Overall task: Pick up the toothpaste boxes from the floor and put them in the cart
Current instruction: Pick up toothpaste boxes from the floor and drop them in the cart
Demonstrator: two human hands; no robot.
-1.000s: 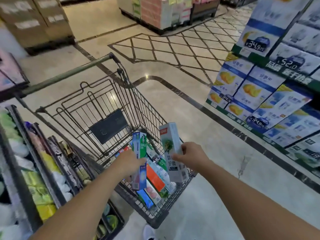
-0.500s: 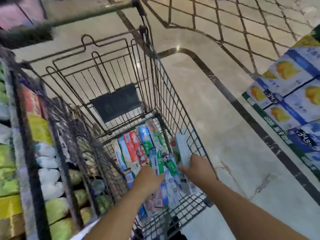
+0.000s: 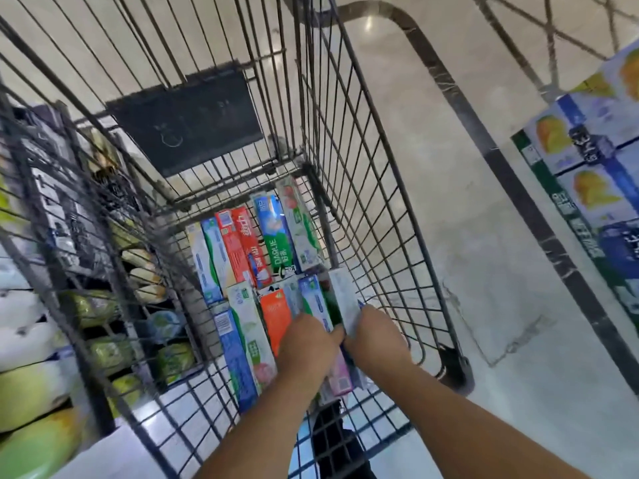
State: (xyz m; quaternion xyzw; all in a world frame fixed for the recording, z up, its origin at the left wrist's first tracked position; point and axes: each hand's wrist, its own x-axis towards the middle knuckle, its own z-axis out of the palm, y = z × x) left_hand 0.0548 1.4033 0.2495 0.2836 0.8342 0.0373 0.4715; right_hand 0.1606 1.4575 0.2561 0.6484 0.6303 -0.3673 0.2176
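Cart (image 3: 363, 188) floor: toothpaste boxes (image 3: 269, 243) under both hands (image 3: 342, 340).

Bright, even overhead light fills the scene. A glare spot shines on the polished floor (image 3: 368, 23). The edges are smeared and bowed.

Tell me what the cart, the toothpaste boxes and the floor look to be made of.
Cart: dark metal wire, judging by the thin welded grid; finish dull, worn.
Toothpaste boxes: printed cardboard, probably glossy; sharp folded edges and light sheen.
Floor: polished stone or tile, likely marble; it reflects a ceiling light and shows veined dark inlay bands.
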